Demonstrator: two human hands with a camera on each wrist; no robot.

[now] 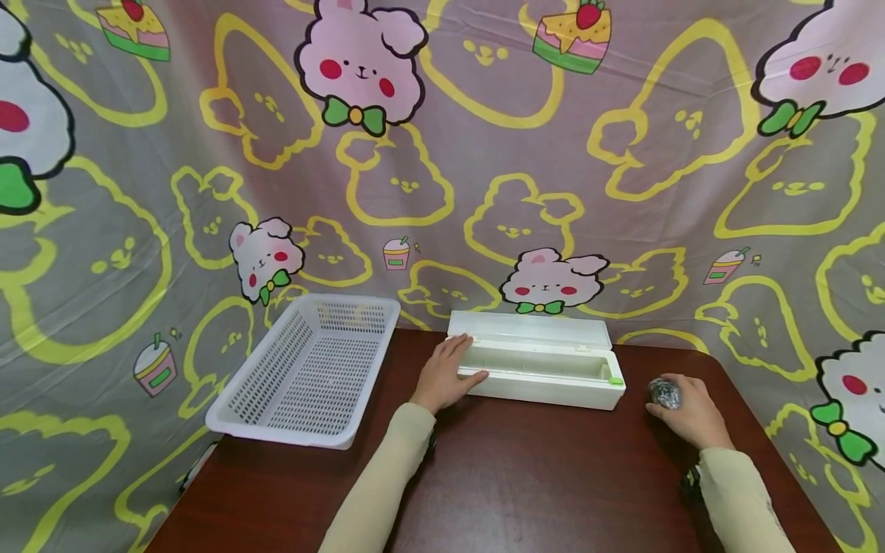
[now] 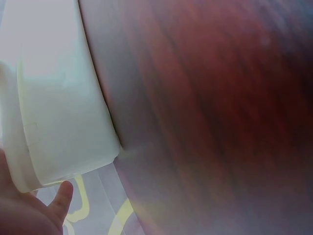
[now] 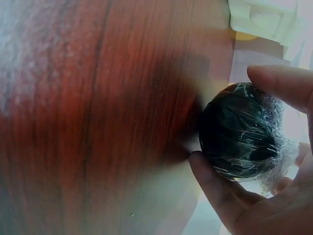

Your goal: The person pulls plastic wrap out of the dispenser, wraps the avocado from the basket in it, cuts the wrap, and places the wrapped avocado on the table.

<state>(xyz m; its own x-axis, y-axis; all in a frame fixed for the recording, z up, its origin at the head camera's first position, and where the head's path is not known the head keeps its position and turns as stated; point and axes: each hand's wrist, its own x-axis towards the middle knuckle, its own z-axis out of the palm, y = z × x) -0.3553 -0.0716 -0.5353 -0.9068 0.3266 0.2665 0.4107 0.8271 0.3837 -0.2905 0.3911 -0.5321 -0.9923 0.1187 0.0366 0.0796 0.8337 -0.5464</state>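
Note:
A long white box (image 1: 546,395) with its lid (image 1: 532,329) raised stands toward the back of the table; it looks like a cling film dispenser. At its left end rests my left hand (image 1: 445,376), fingers extended over the top and thumb apart along the front. The left wrist view shows the box's smooth side (image 2: 68,107) and part of that hand (image 2: 36,210). To the right of the box, my right hand (image 1: 694,415) holds a dark round object (image 3: 239,129) wrapped in crinkled clear film, between thumb and fingers. What is inside the film cannot be told.
A white perforated plastic basket (image 1: 224,421) sits on the left of the dark red wooden table (image 1: 512,476). A small green piece (image 1: 615,381) shows at the box's right front edge. Behind the table hangs a cartoon-patterned curtain (image 1: 456,146).

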